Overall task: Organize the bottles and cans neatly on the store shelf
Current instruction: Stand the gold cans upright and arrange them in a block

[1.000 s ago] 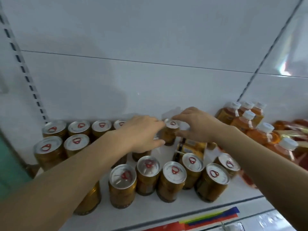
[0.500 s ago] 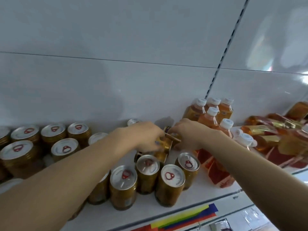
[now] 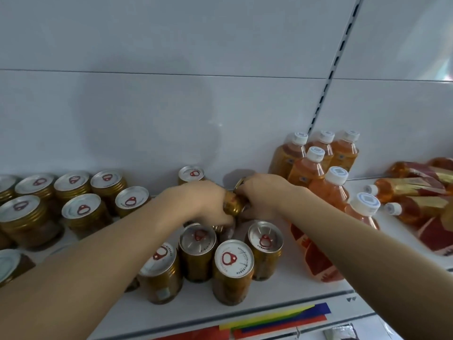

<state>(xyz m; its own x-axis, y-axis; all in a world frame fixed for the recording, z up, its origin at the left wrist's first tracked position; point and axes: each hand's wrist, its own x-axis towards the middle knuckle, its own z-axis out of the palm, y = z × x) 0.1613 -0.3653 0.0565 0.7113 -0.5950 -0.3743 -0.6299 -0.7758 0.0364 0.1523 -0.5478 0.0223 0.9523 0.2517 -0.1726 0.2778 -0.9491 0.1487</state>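
**Cans in both hands, mid-shelf**

Cans fill my grip: my left hand point(image 3: 208, 204) is curled around a tilted gold can point(image 3: 232, 204), and my right hand point(image 3: 263, 195) is closed over the tipped can beside it point(image 3: 241, 184), the two touching above the white shelf point(image 3: 282, 288). Four upright gold cans point(image 3: 232, 268) with sealed silver pull-tab lids stand just below my hands. More sealed cans point(image 3: 83, 213) stand at left. Capped bottles of orange drink point(image 3: 328, 187) stand at right; others lie flat point(image 3: 411, 185).
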